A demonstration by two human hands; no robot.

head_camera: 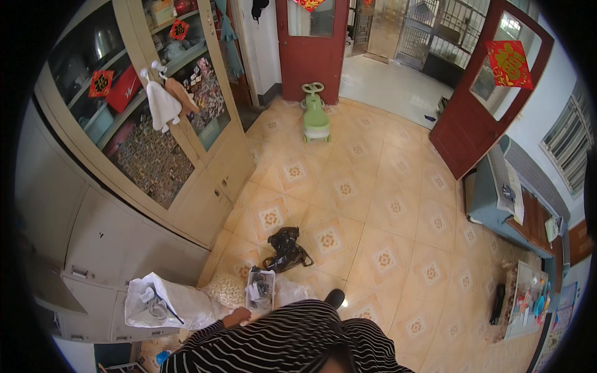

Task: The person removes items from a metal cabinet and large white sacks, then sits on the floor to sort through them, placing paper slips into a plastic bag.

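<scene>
My left hand [238,317] is low in the view, its fingers curled beside the near corner of a white plastic basket [268,305]. Whether it grips the basket's rim or anything else is too unclear to tell. The basket holds dark and pale small items. Left of it rests a bag of pale, lumpy pieces [226,290]. A white sack [191,305] stands farther left, with a grey cloth [157,308] at its mouth. Right of the basket lies a translucent plastic bag [291,290]; beyond is a crumpled black plastic bag [285,249]. My right hand is out of view.
Cabinets [140,233] line the left side. A green ride-on toy [316,116] stands on the tiled floor [373,224] ahead, near red doors [308,56]. To the right are a blue-grey sofa [487,205] and a low glass-topped table [517,321]. My dark shoe [335,297] is just ahead.
</scene>
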